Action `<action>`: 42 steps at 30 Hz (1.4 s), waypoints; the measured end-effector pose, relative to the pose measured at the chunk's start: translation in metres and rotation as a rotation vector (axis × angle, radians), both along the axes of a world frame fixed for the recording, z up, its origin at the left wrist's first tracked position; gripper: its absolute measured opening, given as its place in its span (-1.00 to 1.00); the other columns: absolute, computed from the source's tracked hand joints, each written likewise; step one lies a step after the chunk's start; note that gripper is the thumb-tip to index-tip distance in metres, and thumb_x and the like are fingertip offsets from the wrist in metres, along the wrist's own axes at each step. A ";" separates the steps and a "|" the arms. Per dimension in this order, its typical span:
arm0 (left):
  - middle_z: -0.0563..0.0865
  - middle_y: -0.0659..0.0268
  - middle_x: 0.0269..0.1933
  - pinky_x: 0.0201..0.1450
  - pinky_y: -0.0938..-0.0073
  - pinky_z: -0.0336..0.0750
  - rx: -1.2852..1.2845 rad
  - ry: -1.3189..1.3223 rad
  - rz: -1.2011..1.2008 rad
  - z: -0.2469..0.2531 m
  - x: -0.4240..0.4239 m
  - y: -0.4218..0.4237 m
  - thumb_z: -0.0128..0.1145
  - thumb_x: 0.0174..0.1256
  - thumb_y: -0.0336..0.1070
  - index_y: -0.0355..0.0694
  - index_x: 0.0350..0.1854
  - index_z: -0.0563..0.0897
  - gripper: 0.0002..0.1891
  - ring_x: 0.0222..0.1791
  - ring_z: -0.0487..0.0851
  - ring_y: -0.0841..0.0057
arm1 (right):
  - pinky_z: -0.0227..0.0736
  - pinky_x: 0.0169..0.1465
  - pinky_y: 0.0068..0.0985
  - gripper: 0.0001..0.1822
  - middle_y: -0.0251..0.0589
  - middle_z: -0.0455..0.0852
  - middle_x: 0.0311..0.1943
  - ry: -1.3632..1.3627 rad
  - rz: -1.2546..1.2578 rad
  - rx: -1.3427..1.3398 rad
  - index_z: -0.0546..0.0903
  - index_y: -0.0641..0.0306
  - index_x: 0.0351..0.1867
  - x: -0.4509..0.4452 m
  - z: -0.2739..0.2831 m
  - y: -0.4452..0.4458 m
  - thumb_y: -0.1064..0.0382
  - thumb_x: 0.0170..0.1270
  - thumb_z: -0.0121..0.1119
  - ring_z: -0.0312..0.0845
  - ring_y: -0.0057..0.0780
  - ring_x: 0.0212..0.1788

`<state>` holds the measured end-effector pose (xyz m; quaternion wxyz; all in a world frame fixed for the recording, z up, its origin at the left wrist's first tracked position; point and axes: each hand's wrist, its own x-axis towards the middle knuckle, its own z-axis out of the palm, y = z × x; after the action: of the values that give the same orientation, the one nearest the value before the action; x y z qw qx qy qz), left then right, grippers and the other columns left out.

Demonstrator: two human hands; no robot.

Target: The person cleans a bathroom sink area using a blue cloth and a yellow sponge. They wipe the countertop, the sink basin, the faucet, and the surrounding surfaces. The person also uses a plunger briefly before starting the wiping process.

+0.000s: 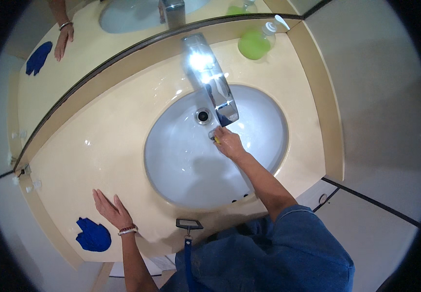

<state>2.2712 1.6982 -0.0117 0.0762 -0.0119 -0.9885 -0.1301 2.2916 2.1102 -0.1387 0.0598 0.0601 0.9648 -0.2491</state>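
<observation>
My right hand (pixel 228 141) is over the oval white sink basin (pixel 181 171), just below the spout of the chrome faucet (pixel 216 80). Its fingers are closed around a small yellow item (pixel 216 139), mostly hidden, perhaps a sponge. Left of the basin, my left hand (pixel 111 210) rests on the cream countertop (pixel 97 157), fingers extended and holding nothing. Close beside it lies a crumpled blue cloth (pixel 94 234). The round drain (pixel 203 116) shows left of the faucet spout.
A pump bottle of green liquid soap (pixel 255 43) stands at the back right corner. A mirror (pixel 86 47) runs along the back. Small white fittings (pixel 33 186) are at the left edge. A blue lanyard (pixel 188 252) with a black clip hangs at the front.
</observation>
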 end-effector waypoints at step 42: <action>0.18 0.01 0.44 0.45 0.13 -0.04 -0.082 -0.043 0.001 -0.006 0.000 -0.009 -0.22 0.49 -0.05 -0.35 0.41 0.16 -0.41 0.44 0.11 0.11 | 0.47 0.00 -0.28 -0.42 -0.06 0.54 -0.11 0.123 0.003 0.169 0.33 0.23 0.16 -0.032 -0.023 -0.003 0.15 0.14 0.28 0.53 -0.13 -0.07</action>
<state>2.2711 1.6889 -0.0178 0.0544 -0.0117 -0.9944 -0.0898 2.2599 2.1075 -0.1613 -0.0047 0.0483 0.9843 -0.1699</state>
